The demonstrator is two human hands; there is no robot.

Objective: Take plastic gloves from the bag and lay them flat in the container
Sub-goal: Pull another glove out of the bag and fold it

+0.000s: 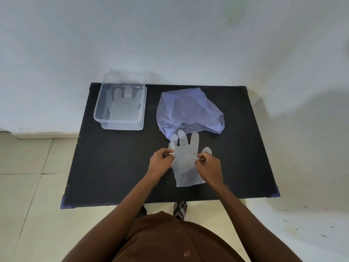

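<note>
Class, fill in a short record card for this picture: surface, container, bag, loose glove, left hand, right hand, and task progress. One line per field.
surface: black table
container: clear plastic tub, far left of table, one glove in container lying flat
bag: purple plastic bag, far right of centre, crumpled, mouth toward the person
loose glove: clear plastic glove flat on table, fingertips overlapping the bag
left hand: left hand pinching glove's left edge
right hand: right hand pinching glove's right edge
progress: one glove placed, second not yet moved
</note>
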